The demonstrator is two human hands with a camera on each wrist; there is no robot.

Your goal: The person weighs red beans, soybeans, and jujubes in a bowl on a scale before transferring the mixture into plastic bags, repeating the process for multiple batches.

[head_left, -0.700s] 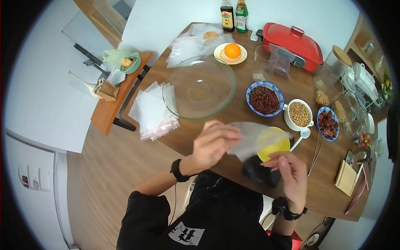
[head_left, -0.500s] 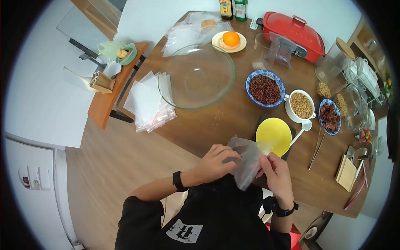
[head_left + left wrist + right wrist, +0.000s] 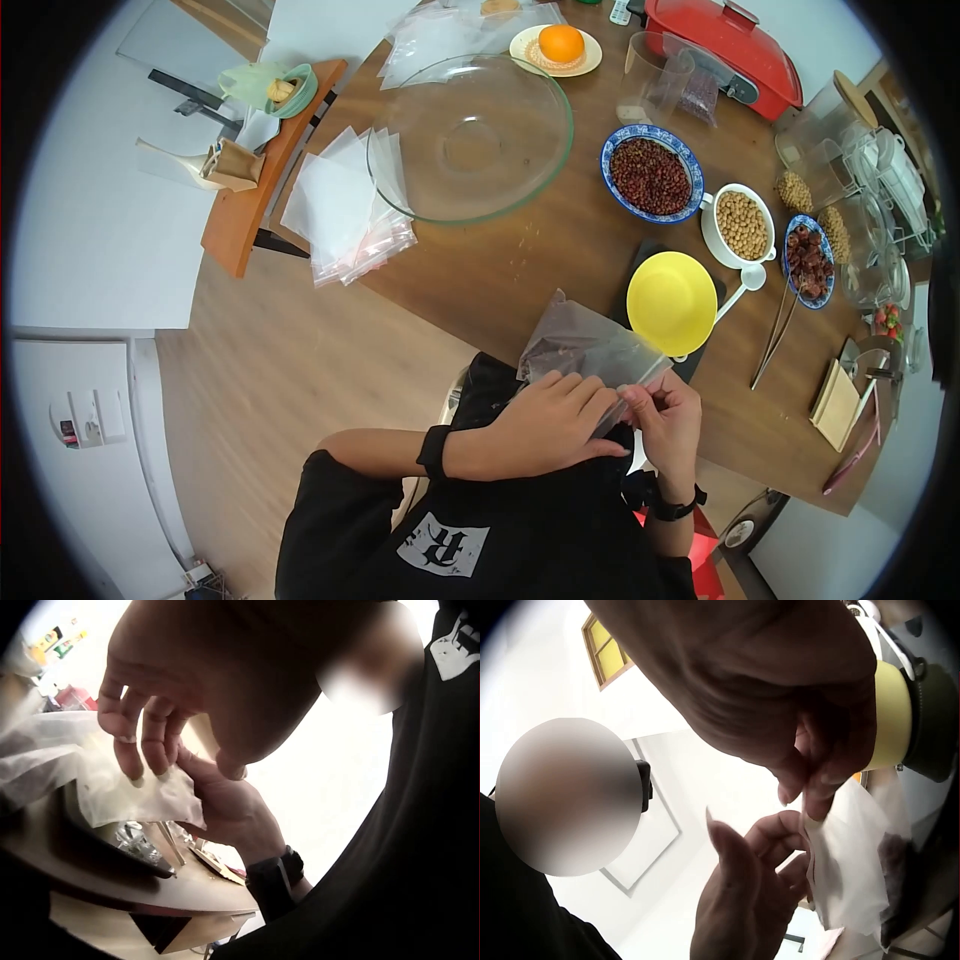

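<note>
A clear plastic bag [image 3: 572, 335] is held at the table's front edge, close to the person's black shirt. My right hand [image 3: 668, 415] pinches one edge of it between thumb and fingers. My left hand [image 3: 545, 425] lies against the near side of the bag, fingers bent loosely over the plastic. In the left wrist view, the left fingertips touch the bag [image 3: 142, 796] and the thumb stands apart. The right wrist view shows the left hand [image 3: 754, 889] below the pinched edge. A yellow bowl [image 3: 672, 303] on a black scale-like base [image 3: 692, 366] stands just beyond the bag.
Behind are a large glass bowl [image 3: 470, 205], dark red beans [image 3: 650, 178], a white pot of pale beans [image 3: 742, 225] and a dish of brown pieces [image 3: 808, 262]. A white spoon [image 3: 745, 285] and chopsticks [image 3: 773, 340] lie right. Flat bags [image 3: 345, 200] are stacked left.
The bag has come down and toward the body. The left hand has moved right, onto the bag's near side, close to the right hand. The head view has tilted lower.
</note>
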